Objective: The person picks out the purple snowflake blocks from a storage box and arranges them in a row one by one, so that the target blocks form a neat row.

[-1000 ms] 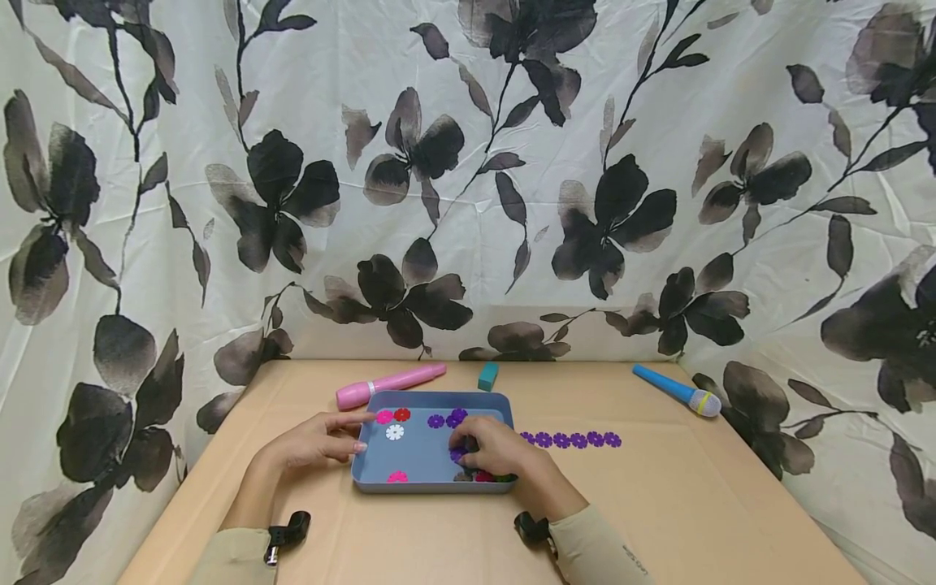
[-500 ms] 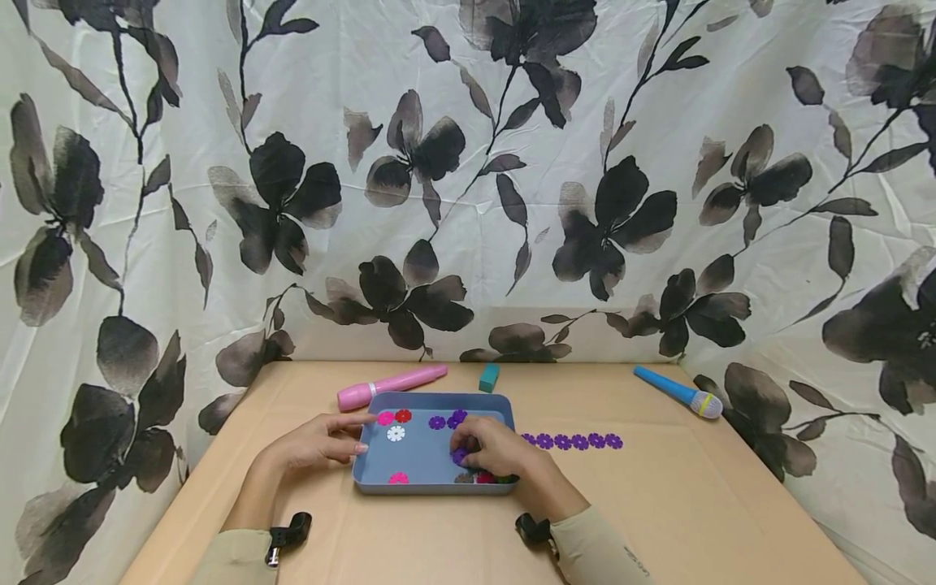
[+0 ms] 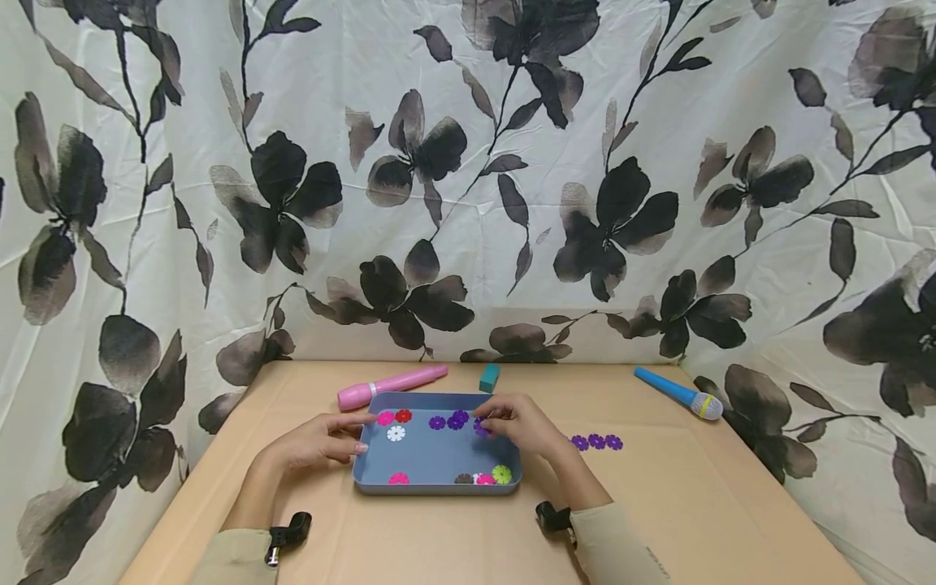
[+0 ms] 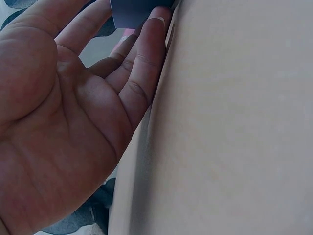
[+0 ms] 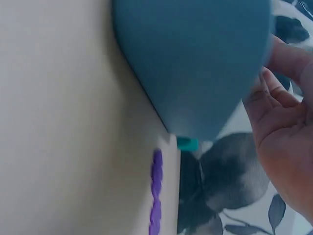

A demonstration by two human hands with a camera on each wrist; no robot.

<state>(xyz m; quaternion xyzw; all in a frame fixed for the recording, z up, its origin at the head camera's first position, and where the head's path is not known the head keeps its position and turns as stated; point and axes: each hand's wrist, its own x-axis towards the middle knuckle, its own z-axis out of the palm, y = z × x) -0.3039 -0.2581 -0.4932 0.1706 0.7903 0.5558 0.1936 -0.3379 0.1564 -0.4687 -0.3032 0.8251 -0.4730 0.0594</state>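
Note:
A shallow blue-grey tray (image 3: 424, 459) stands in the middle of the table, with flower-shaped plastic pieces in it. At its left wall my left hand (image 3: 314, 443) rests with extended fingers; the left wrist view shows the palm (image 4: 73, 107) and fingertips right at the tray. Over the tray's right part my right hand (image 3: 526, 426) pinches a purple flower piece (image 3: 480, 427) between thumb and fingers. Beside that lie more purple flower pieces (image 3: 457, 420). In the right wrist view the tray wall (image 5: 195, 63) hides the fingertips.
A row of purple flower pieces (image 3: 596, 441) lies on the table right of the tray, partly behind my right wrist. Pink, red and white pieces (image 3: 396, 434) sit at the tray's left. Behind are a pink tube (image 3: 391, 386), a teal block (image 3: 489, 377) and a blue toy microphone (image 3: 680, 392).
My right hand has risen from the tray's lower right to its upper right, carrying a purple flower piece. A lime-green piece and others are uncovered there. The left hand stays put.

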